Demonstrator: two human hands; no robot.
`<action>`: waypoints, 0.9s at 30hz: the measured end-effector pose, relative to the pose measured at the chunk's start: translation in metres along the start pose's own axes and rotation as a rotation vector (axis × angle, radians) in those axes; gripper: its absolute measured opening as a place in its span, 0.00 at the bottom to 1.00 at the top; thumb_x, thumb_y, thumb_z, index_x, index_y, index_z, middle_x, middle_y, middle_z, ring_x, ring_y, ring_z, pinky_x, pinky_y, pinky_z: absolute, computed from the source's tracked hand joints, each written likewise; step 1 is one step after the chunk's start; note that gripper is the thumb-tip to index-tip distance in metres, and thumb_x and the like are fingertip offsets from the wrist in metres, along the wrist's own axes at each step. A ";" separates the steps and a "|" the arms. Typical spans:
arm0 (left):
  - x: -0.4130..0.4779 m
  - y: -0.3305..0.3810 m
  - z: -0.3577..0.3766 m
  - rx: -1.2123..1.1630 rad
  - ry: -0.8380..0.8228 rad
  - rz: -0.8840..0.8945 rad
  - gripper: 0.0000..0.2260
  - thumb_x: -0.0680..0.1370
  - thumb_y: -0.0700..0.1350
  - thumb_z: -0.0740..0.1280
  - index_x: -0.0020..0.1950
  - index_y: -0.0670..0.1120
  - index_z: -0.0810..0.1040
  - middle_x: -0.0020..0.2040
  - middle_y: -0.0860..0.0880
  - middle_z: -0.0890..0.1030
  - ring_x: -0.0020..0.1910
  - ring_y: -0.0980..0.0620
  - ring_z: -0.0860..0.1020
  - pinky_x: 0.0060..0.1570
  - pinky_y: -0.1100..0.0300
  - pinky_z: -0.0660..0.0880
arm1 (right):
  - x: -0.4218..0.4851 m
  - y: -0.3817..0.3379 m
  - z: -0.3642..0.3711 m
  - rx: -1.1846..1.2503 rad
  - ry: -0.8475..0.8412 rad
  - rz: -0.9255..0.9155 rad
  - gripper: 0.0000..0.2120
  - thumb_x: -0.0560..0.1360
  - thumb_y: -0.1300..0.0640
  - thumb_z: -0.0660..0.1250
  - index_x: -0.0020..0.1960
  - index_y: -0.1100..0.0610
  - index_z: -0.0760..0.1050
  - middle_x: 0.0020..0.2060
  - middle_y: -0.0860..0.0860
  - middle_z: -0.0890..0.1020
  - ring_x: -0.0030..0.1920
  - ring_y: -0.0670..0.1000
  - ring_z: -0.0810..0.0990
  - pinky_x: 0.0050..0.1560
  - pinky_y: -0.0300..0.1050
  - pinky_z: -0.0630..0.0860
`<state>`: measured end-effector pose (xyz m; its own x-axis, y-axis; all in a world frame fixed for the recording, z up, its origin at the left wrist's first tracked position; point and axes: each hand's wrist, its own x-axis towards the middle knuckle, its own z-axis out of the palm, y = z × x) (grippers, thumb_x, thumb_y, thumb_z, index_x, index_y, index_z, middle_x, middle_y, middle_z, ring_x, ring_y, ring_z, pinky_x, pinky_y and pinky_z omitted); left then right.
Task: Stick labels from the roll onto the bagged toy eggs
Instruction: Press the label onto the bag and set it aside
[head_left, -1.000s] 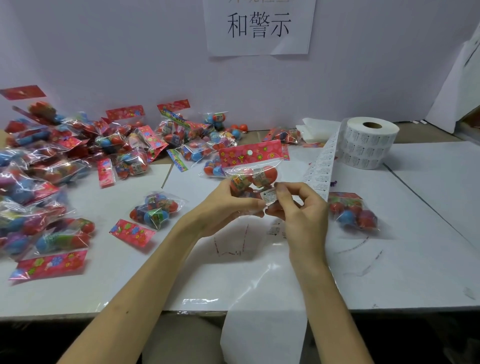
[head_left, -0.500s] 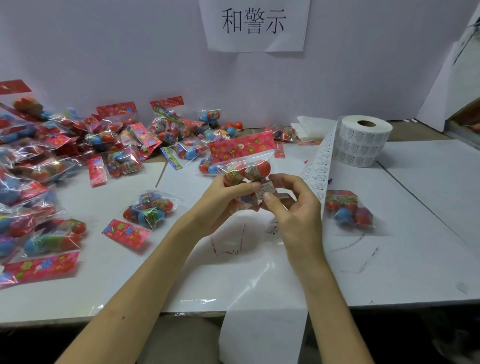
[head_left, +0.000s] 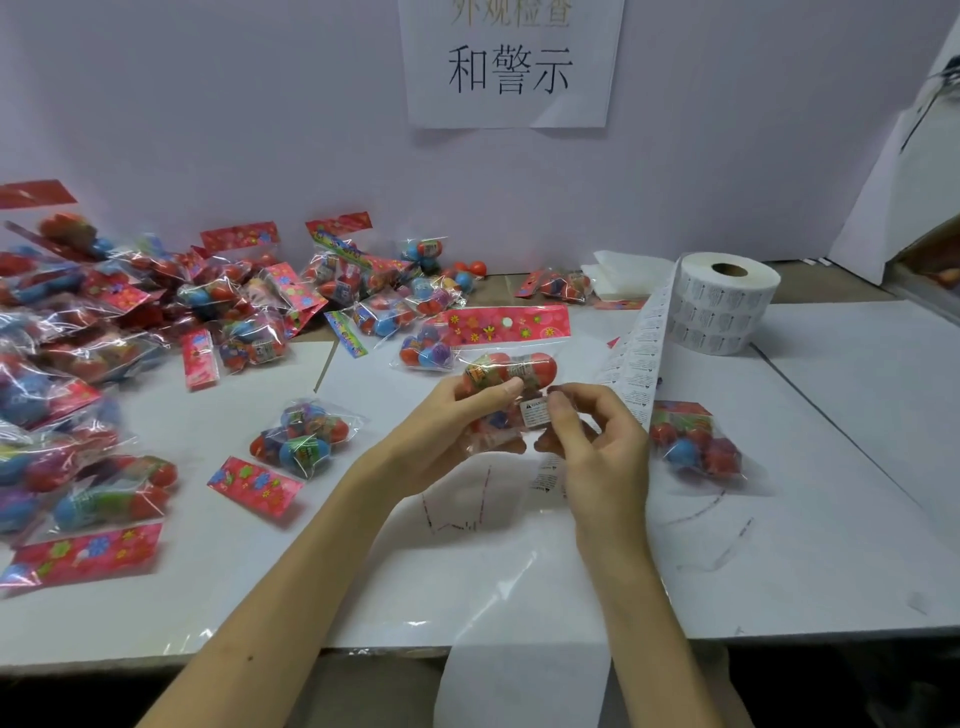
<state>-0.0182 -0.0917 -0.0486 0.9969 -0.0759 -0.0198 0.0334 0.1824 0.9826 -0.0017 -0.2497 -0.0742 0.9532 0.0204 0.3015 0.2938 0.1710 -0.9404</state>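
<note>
We are facing a desk (head_left: 831, 519): bagged eggs (head_left: 104, 332) are lying piled left, the label roll (head_left: 727, 306) is standing back right.

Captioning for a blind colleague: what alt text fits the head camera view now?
A left hand holds a clear bag of colourful toy eggs above a white table while the right hand pinches a small white label against it. A white label roll stands back right, its strip trailing toward the hands; more bagged eggs pile at left.
</note>
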 end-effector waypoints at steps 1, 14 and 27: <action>0.000 0.000 0.000 0.000 0.001 -0.002 0.15 0.77 0.51 0.70 0.62 0.48 0.80 0.52 0.47 0.87 0.51 0.50 0.86 0.47 0.61 0.81 | 0.000 0.000 0.000 0.006 0.005 0.006 0.04 0.80 0.58 0.70 0.48 0.51 0.81 0.42 0.46 0.85 0.36 0.46 0.83 0.39 0.40 0.81; 0.006 0.001 -0.005 -0.004 0.372 0.150 0.19 0.72 0.52 0.73 0.59 0.44 0.80 0.50 0.45 0.85 0.54 0.43 0.83 0.53 0.48 0.82 | -0.002 -0.006 -0.001 -0.045 0.026 -0.023 0.06 0.71 0.56 0.68 0.47 0.49 0.81 0.44 0.43 0.84 0.46 0.44 0.82 0.43 0.37 0.77; 0.006 -0.004 -0.003 0.201 0.408 0.259 0.02 0.76 0.45 0.74 0.45 0.51 0.86 0.39 0.53 0.87 0.40 0.53 0.87 0.37 0.65 0.81 | -0.007 -0.012 0.003 -0.094 -0.069 0.079 0.08 0.75 0.55 0.75 0.51 0.49 0.78 0.42 0.43 0.83 0.44 0.53 0.84 0.49 0.60 0.82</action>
<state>-0.0117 -0.0901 -0.0529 0.9187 0.3419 0.1977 -0.1923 -0.0500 0.9801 -0.0116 -0.2490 -0.0646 0.9674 0.0988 0.2333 0.2267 0.0732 -0.9712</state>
